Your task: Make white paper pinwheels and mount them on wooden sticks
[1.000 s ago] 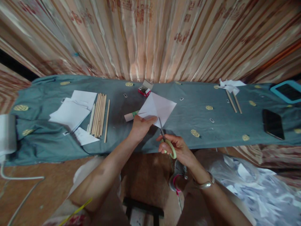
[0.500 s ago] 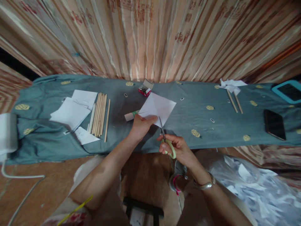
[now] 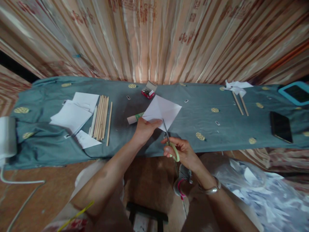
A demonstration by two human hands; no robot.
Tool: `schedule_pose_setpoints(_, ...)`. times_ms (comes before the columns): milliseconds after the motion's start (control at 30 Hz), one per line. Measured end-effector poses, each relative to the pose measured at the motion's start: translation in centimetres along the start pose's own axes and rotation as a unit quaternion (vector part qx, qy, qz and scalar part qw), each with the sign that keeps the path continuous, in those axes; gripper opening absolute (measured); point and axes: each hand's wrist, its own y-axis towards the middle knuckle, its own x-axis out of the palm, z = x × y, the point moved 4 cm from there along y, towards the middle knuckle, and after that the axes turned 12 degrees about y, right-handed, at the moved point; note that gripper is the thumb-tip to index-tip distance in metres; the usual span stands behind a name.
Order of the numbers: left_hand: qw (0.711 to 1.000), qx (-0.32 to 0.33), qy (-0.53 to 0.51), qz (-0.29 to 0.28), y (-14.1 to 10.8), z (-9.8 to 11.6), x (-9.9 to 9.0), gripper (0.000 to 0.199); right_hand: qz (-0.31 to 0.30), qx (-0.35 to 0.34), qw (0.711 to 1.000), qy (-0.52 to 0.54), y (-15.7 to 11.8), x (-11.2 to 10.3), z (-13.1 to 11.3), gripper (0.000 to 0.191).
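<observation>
A square sheet of white paper (image 3: 166, 108) with a diagonal crease and a slit near its left corner is held over the table. My left hand (image 3: 145, 130) grips its near-left edge, thumb on top. My right hand (image 3: 180, 149) is closed round the green handles of a pair of scissors (image 3: 174, 153). The blades reach over the sheet's near corner, close to my left thumb. Just beyond the sheet stands a small open red box (image 3: 147, 93) with small items inside that I cannot make out. A pale tube with a green band (image 3: 132, 120) lies left of the paper, partly hidden.
To the left lie stacked white sheets (image 3: 70, 116), a row of wooden sticks (image 3: 101, 117) and one separate stick (image 3: 109, 124). At right are paper pinwheels on sticks (image 3: 238, 88), a phone (image 3: 281, 126) and a blue-framed device (image 3: 295, 93). A plastic bag of white paper pieces (image 3: 265, 193) sits below.
Both hands, the paper and the scissors stay almost in place. The surroundings shift slightly left in view.
</observation>
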Motion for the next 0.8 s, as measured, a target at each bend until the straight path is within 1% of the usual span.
schedule_pose_setpoints(367,1.000,-0.002,-0.004,-0.001,-0.10,0.08,0.21,0.022,0.003,-0.008,1.000,-0.007,0.10,-0.11,0.06,0.044)
schedule_pose_setpoints(600,1.000,-0.017,0.010,-0.005,-0.17,-0.36,0.26,0.018,0.005,-0.019,1.000,-0.007,0.13,-0.03,-0.11,0.044)
schedule_pose_setpoints(800,1.000,-0.020,0.003,-0.002,-0.10,-0.55,0.26,0.021,0.004,-0.018,1.000,-0.004,0.24,-0.05,0.10,0.043)
